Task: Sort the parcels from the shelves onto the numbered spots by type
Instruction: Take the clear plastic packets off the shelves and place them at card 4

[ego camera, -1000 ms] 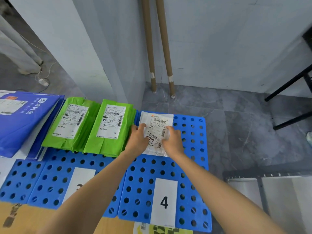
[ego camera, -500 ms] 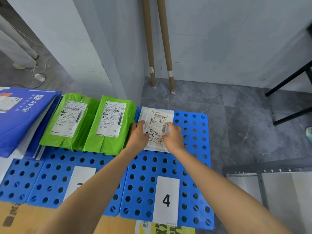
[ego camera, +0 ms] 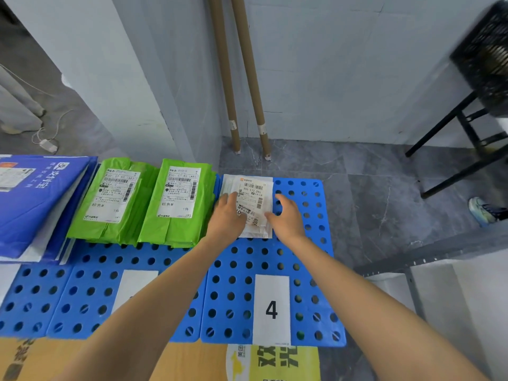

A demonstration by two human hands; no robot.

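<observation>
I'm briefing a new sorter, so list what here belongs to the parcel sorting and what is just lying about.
Job: flat white labelled parcel; two green plastic mailer bags; blue envelope parcel; blue perforated board marked 4; left hand, right hand.
Lying about: two brown cardboard tubes; black metal stand; white charger on floor.

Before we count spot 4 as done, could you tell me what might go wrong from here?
The white parcel lies at the far left corner of the blue board marked 4, right beside the green parcel; it could slip across and mix types. The left hand rests on it, the right hand at its edge; lifting them carelessly might drag it askew.
</observation>
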